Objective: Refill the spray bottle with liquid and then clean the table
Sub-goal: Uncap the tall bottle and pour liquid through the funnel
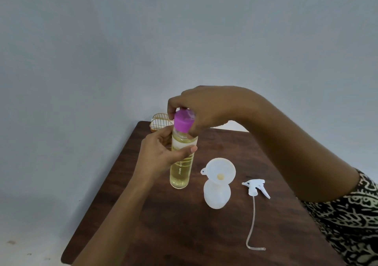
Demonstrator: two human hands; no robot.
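A tall clear bottle [180, 173] of pale yellow liquid stands upright on the dark wooden table [184, 235]. My left hand [161, 153] grips its upper body. My right hand [206, 108] comes from above and pinches its purple cap [183, 123]. To the right stands the white translucent spray bottle [217, 194] with a white funnel [220, 170] seated in its neck. The white trigger spray head [256, 188] lies flat further right, its long dip tube [252, 224] trailing toward me.
A gold wire holder [160, 121] sits at the table's far left corner against the grey wall. The table's left edge drops to a pale floor. My patterned sleeve [351, 214] is at the right.
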